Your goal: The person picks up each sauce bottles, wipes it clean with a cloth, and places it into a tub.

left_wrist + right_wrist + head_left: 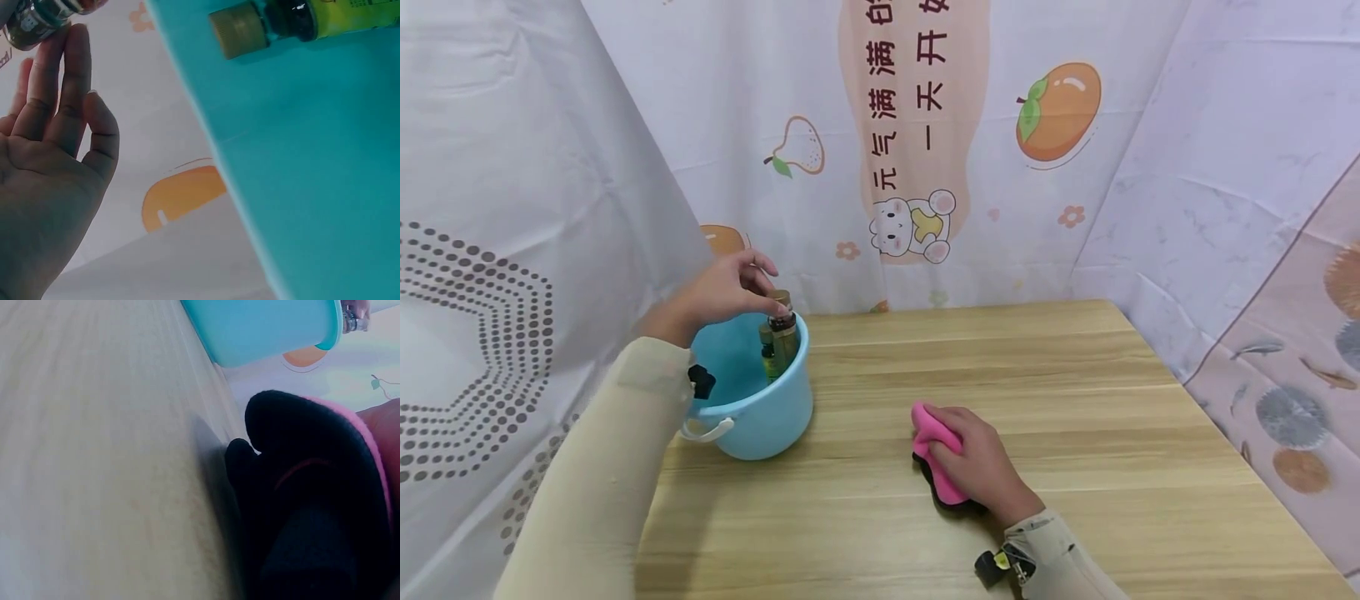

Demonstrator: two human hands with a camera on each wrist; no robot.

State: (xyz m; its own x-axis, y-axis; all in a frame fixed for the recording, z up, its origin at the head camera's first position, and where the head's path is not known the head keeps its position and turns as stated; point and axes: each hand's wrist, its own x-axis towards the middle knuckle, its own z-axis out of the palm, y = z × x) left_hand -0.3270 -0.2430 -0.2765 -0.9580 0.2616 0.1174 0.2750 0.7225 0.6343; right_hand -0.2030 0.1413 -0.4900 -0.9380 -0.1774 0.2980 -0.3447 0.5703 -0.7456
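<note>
My left hand reaches over the light-blue bucket and pinches a small dark glass bottle with a gold cap near its top. A second bottle, gold-capped with a yellow-green label, leans inside the bucket beside it. In the left wrist view, the left fingertips touch the pinched bottle, which is cut off by the frame's corner. On the table my right hand grips a soft pink pad with a black, wavy-edged underside. That underside is tilted partly off the tabletop.
The bucket stands on the left of the wood-grain table, its white handle hanging toward me. Printed curtains hang behind the table and along both sides.
</note>
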